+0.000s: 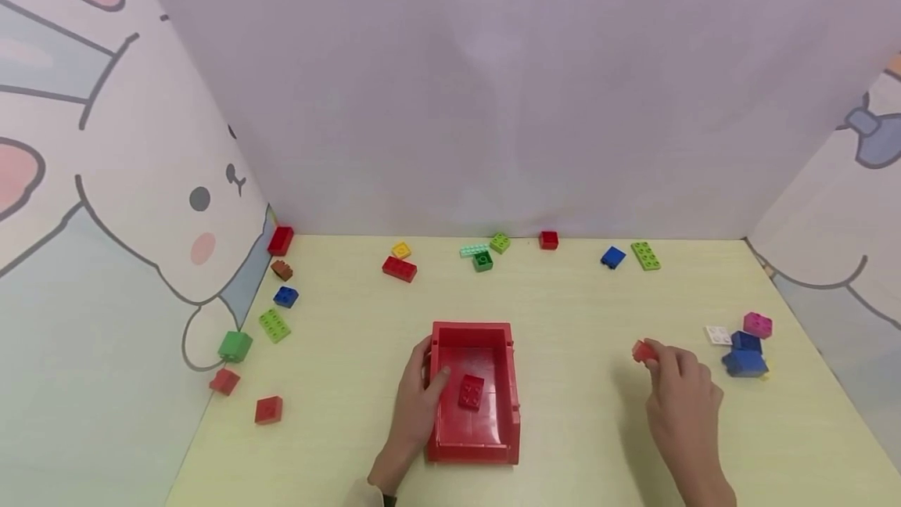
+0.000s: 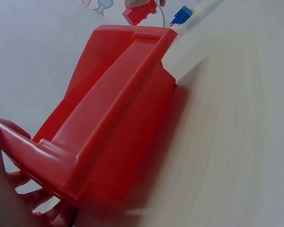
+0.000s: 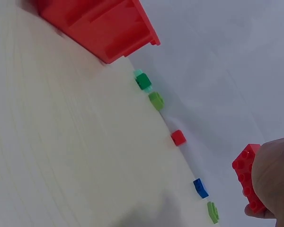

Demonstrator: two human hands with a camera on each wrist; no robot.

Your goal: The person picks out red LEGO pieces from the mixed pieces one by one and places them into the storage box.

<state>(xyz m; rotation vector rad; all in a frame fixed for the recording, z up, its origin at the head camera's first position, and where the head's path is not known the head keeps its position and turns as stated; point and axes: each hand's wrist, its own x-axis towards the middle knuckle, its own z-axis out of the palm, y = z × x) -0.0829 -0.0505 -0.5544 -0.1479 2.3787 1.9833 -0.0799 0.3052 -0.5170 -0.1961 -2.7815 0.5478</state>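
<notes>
left hand (image 1: pixel 417 401) grips red bin (image 1: pixel 473 444) near front edge | right hand (image 1: pixel 681 397) pinches red brick (image 1: pixel 642 351), right side of tabletop (image 1: pixel 577 444)

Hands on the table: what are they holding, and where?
The right hand pinches a red brick by one end. The left hand grips the red bin by its left wall.

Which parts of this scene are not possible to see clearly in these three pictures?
- Head view: the small red plastic brick is half covered by the right hand.
- Left wrist view: the inside of the red plastic bin is hidden by its own wall; the left hand is cut off by the edge.
- Right wrist view: the right hand's fingers are cut off at the edge; far bricks are blurred.
</notes>
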